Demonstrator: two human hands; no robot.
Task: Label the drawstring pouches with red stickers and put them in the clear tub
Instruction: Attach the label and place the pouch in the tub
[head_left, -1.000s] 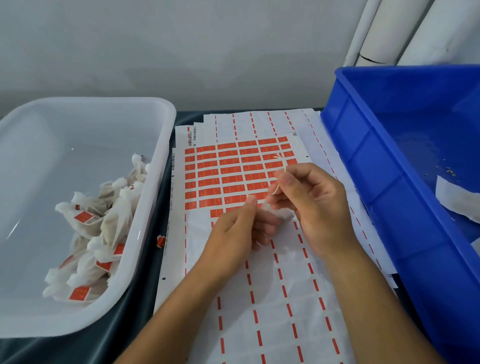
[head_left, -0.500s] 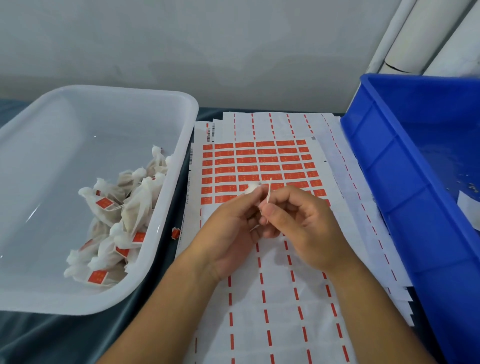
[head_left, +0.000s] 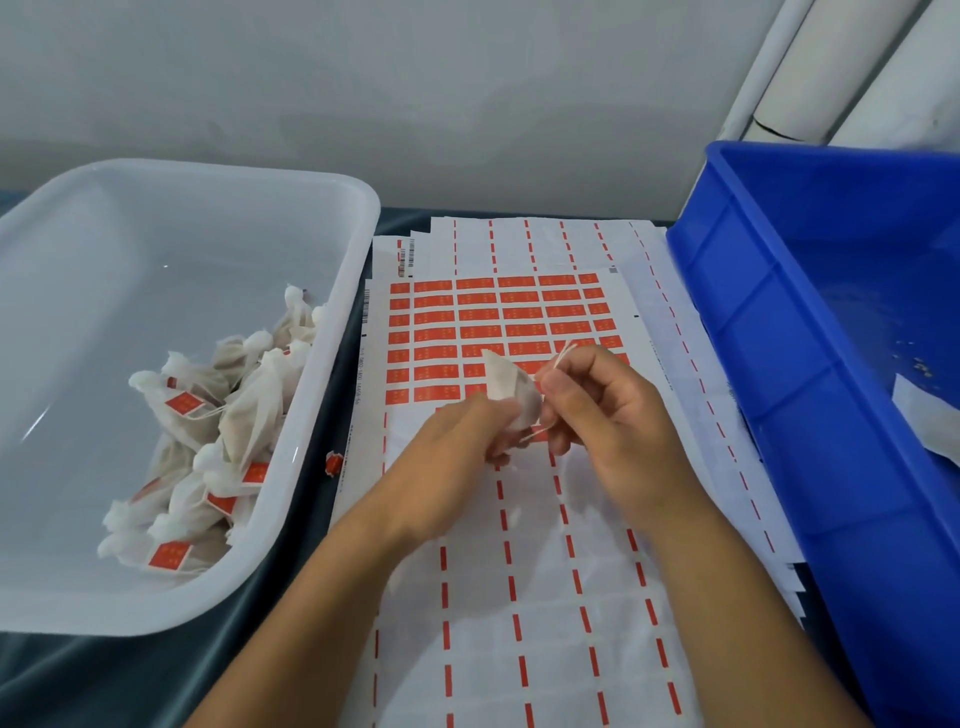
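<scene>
Change: since the earlier frame, the drawstring pouch (head_left: 506, 387) was raised clear of the fingers, its string (head_left: 563, 354) drawn taut.
Left hand (head_left: 457, 447) grip: closed round the pouch's lower end.
Right hand (head_left: 602, 410) grip: pinched on the string.
Pouch position: above the red sticker sheet (head_left: 498, 322), not yet in the clear tub (head_left: 332, 291).
Meaning: tightening judged nearly done; no sticker was seen on it.

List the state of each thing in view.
Left hand: grips the pouch.
Right hand: pinches the string.
Pouch: held above the sheet, no sticker visible.
Sticker sheet: partly used.
Clear tub: holds labelled pouches.
Blue bin: nearly empty as far as visible.
</scene>
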